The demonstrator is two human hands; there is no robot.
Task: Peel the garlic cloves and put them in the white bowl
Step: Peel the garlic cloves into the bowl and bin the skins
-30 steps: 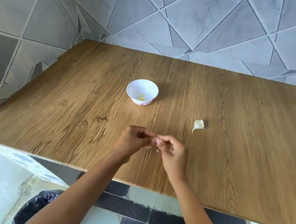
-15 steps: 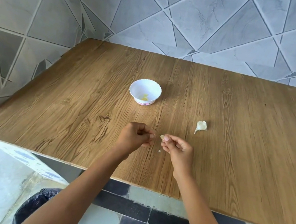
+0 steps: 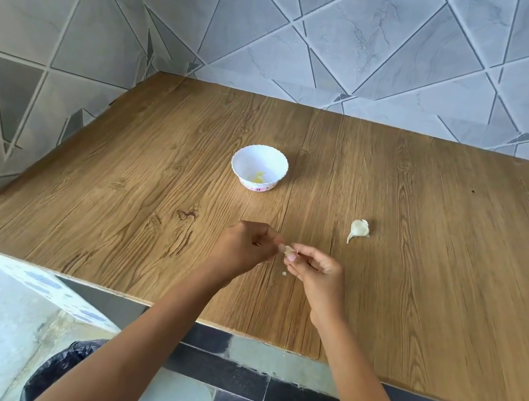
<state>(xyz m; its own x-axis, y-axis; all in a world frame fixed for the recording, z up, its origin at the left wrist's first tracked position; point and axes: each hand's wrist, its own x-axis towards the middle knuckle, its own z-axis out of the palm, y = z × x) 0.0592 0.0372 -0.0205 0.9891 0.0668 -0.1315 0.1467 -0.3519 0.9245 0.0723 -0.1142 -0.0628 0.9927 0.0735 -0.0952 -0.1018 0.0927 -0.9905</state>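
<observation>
Together, the left hand [image 3: 245,249] and right hand [image 3: 317,271] are pinching one small garlic clove [image 3: 289,250] between them just above the counter [image 3: 420,259] — each grip curling tight on it. Beyond them the white bowl [image 3: 245,162] is sitting upright — a second clove [image 3: 359,230] is lying well right of it.

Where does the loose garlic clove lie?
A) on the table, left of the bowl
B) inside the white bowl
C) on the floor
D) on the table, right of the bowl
D: the loose garlic clove lies on the table, right of the white bowl.
</observation>
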